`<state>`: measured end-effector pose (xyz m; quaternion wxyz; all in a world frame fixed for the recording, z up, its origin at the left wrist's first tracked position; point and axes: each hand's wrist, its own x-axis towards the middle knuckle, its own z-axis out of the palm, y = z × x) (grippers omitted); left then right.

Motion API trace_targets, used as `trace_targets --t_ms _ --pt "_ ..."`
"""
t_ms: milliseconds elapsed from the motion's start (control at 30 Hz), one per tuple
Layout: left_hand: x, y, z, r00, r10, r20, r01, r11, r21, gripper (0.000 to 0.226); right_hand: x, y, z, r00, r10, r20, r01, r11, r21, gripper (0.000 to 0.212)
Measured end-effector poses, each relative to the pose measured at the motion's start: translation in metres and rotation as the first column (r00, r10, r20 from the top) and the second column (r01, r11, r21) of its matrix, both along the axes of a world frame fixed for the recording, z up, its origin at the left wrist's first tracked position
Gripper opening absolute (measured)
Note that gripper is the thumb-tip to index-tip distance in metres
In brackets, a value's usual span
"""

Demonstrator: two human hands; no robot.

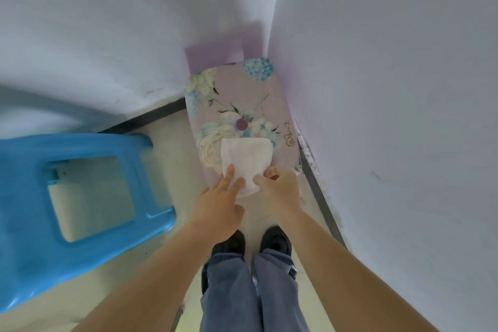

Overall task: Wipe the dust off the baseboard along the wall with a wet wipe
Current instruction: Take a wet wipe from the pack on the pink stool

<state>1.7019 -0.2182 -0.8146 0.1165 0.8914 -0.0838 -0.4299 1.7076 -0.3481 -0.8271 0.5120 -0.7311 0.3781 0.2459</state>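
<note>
HANDS: right hand (pixel 280 186) pinches wet wipe (pixel 245 159), left hand (pixel 221 205) flat on it | RISK: I judge the thin pinch may drop it onto the floral surface (pixel 237 105), centre frame.

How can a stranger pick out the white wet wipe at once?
In the corner of the white walls stands a lilac flower-printed seat. On its near edge lies the white wet wipe, touched by the left hand, pinched by the right hand. Unlike the print around it, it is plain.

Both bare forearms reach forward and down. Left hand (pixel 219 203): fingers straight, resting on the wet wipe (pixel 245 159). Right hand (pixel 281 188): fingers curled, pinching its edge.
</note>
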Motion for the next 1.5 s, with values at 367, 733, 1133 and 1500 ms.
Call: trace_targets --t_ms 367,733,1133,1500 --pt "-0.004 -0.019 0.219 0.809 0.409 -0.423 -0.567 0.734 -0.373 0.056 -0.072 -0.052 0.263 0.953 -0.274 0.129 0.248 0.951 0.183 0.020" --pt "-0.114 -0.080 0.410 0.851 -0.130 -0.509 -0.245 0.760 -0.602 0.018 -0.273 -0.049 0.446 0.346 -0.913 0.216 0.771 0.408 0.490 0.014" --pt "-0.352 -0.180 0.432 0.514 -0.767 -0.384 0.460 0.625 -0.631 0.026 -0.521 0.025 0.449 -0.443 -0.860 0.255 0.855 -0.320 0.408 0.040" --pt "-0.685 -0.180 0.455 -0.049 -0.986 -0.157 0.638 0.090 -0.764 0.049 -0.802 0.110 0.472 -0.478 -0.791 0.382 0.865 -0.500 0.044 0.025"
